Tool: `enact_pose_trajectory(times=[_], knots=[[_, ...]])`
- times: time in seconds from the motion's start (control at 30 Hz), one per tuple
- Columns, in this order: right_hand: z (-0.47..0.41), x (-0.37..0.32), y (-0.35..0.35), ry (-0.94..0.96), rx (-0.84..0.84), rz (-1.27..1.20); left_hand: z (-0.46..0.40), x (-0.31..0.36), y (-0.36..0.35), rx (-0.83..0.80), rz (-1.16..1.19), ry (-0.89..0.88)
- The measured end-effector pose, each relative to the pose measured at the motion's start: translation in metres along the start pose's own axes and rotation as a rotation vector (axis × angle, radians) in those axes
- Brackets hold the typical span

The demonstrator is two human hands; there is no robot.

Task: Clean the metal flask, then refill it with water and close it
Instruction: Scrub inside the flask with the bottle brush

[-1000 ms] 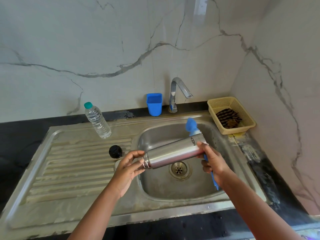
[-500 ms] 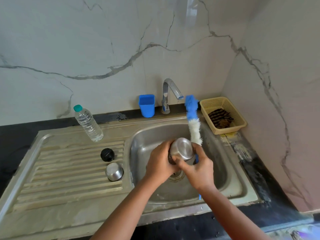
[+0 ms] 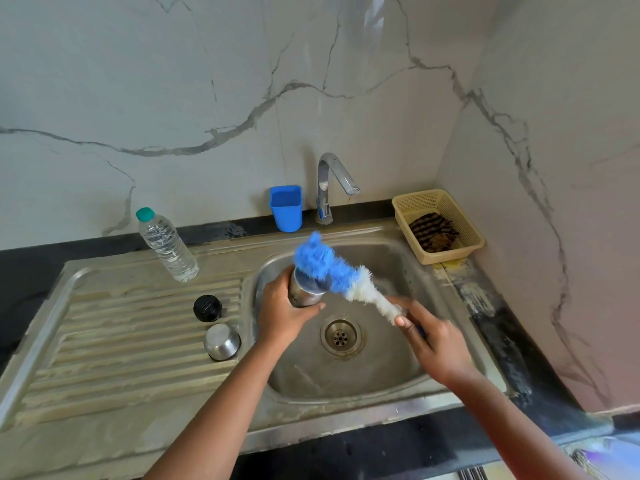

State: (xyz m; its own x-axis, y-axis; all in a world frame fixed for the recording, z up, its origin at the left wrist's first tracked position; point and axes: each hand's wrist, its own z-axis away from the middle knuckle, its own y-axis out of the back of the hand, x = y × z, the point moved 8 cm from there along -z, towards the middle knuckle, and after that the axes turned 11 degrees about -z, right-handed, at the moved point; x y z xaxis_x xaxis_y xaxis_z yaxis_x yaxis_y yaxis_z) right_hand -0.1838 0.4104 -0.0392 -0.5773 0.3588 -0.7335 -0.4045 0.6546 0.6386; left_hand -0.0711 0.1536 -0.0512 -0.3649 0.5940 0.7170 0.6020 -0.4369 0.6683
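Fingers of my left hand [image 3: 284,311] wrap the shiny metal flask [image 3: 304,292] over the steel sink [image 3: 346,372]; right hand [image 3: 438,344] grips the blue-and-white bristle brush [image 3: 341,278], blue tip at the flask's mouth.

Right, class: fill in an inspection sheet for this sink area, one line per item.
Surface: steel sink with ribbed drainboard, stained.
Job's things: flask over the basin; brush across its end; black cap and steel cup on the drainboard; water bottle upright.
Clutter: blue cup; basket with cloth.
Grips: left hand holds flask; right hand holds brush.
Cables: nothing seen.
Surroundings: tap, marble walls.
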Motion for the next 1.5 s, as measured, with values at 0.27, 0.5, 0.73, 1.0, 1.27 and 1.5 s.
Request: enact_pose_trajectory(times=[0.27,0.5,0.73,1.0,1.27,1.5], knots=[[0.011,0.01,0.011,-0.022,0.087,0.126,-0.002,0.008,0.013,0.041,-0.006,-0.035],[0.012,-0.003,0.007,0.044,0.061,0.059,-0.001,0.009,0.012,0.037,-0.023,-0.059],[0.013,-0.016,0.001,0.138,0.05,0.147,0.002,0.002,0.006,0.021,-0.021,-0.067],[0.015,-0.013,0.006,0.163,0.101,0.145,0.005,0.007,0.012,0.021,-0.004,-0.083],[0.017,-0.014,-0.001,0.178,0.096,0.148,0.009,0.007,0.01,0.019,-0.032,-0.083],[0.036,-0.004,0.004,0.187,0.056,0.15,0.016,0.006,0.011,0.012,-0.044,-0.089]])
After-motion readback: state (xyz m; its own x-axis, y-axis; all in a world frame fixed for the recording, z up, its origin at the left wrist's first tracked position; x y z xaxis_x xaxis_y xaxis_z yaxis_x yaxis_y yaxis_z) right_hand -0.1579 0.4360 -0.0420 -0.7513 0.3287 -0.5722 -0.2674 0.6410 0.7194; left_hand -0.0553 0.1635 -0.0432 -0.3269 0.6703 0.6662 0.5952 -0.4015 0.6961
